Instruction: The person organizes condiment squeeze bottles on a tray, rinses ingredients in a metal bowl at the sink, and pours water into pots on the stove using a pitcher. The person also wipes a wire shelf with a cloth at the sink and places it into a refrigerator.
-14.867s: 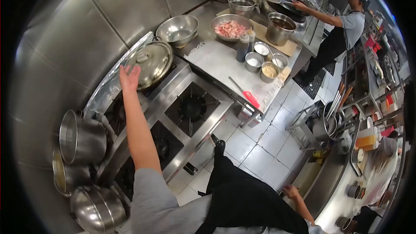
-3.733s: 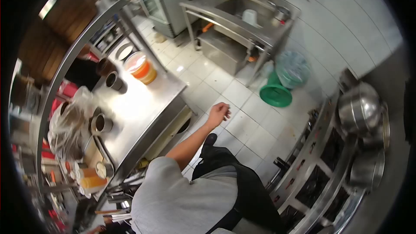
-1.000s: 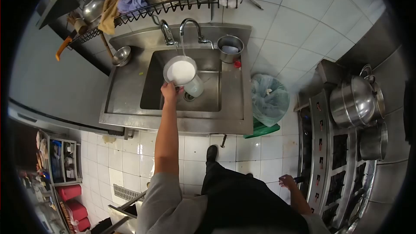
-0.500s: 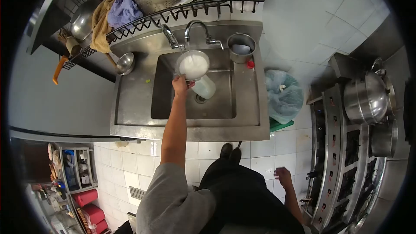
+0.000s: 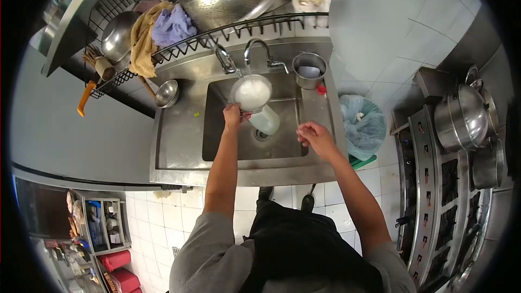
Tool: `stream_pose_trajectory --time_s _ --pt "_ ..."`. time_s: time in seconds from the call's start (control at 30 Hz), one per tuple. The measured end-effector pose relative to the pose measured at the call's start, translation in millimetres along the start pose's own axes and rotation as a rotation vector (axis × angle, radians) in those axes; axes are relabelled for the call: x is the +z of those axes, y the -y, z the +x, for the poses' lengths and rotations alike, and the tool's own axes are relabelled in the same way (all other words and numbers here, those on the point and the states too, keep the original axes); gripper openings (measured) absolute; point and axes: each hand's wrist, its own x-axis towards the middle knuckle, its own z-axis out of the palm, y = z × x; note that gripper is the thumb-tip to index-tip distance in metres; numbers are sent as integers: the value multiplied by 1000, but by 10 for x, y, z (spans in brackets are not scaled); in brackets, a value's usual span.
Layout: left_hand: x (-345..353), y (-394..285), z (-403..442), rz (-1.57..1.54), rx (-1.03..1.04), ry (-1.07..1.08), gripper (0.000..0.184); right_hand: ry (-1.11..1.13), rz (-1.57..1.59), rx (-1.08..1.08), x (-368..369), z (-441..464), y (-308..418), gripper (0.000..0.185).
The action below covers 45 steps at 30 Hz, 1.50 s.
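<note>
Round thin-rimmed bowl (image 5: pixel 233 94), metal by the look of it, is up over the back half of the sink basin (image 5: pixel 221 144), roughly level. Contents milky white; can't tell if that's cloudy liquid all through or something solid under it. Left hand (image 5: pixel 233 115) pinches the near rim. Chrome gooseneck faucet (image 5: pixel 257 43) arches just behind, thin water stream dropping to the bowl. Right hand (image 5: pixel 316 135) holds nothing I can see: fingers loosely bent, thumb apart, above the basin's front right corner. Below the bowl, a translucent whitish plastic container (image 5: pixel 266 121) lies tilted in the basin, by the round drain (image 5: pixel 261 134). Sink is brushed stainless, box-shaped, scuffed, flat drainboard at its left with a small green scrap (image 5: pixel 196 114) and a hemispherical steel ladle (image 5: pixel 167 94). Second chrome faucet (image 5: pixel 227 61) sits left of the first. Back right corner: cylindrical steel pot (image 5: pixel 309 82), pale piece inside, small red item (image 5: pixel 322 90) just beside. Above, black wire rack (image 5: pixel 228 30) carries a big perforated colander (image 5: pixel 222 0), nubbly tan cloth (image 5: pixel 144 43) and crumpled purple cloth (image 5: pixel 172 26). Right of the sink: bin lined with crinkled clear plastic (image 5: pixel 361 133), then the steel stove (image 5: pixel 426 179).
</note>
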Motion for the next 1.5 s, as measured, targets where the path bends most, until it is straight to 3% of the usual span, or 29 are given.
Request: stream_pose_trajectory --time_s 0.3,0.6,0.73,0.83,0.87,0.9,0.97,1.03,1.07,1.13,1.17,1.2,1.27,1.3,1.37,1.5 --pt "-138 -230 39 101 9 219 27 -252 131 239 791 1214 -51 43" --pt "-287 -284 217 184 -48 428 31 -458 54 176 994 1487 -274 23" --pt "-478 -456 234 47 -119 435 33 -540 61 127 1015 1526 -320 20" --pt "-1329 -533 662 511 519 108 29 -512 115 109 998 1538 -351 17" --pt "-1684 -608 874 765 636 -245 25 -499 125 115 1000 1509 -336 16" --pt "-1966 -921 854 920 648 -452 23 -514 128 119 997 1484 -350 16" --pt "-2574 -1133 1108 847 681 -723 33 -511 104 98 1009 1465 -339 15" --pt "-3078 -1176 1511 1040 489 -788 58 -523 132 76 1070 1445 -342 16" --pt "-3248 -1130 1736 1041 512 -729 58 -526 155 55 1057 1408 -346 16" --pt "-3446 -1040 2068 583 116 -580 67 -549 191 106 1121 1334 -242 16" --pt "-3411 -1216 2038 765 -58 -453 60 -489 159 53 1055 1351 -352 16" --pt "-3217 -1270 1833 773 62 -560 43 -530 137 104 1099 1322 -277 15" --pt "-3115 -1390 1922 783 -59 -615 30 -569 120 93 1117 1272 -235 14" --pt "-3042 -1425 1815 669 -15 -629 20 -556 87 94 1129 1232 -228 14" --pt "-2765 -1637 1532 703 -36 -581 20 -554 99 80 1121 1193 -324 14" --pt "-3039 -1607 1732 520 -54 -532 33 -555 88 125 1140 1002 -288 16"
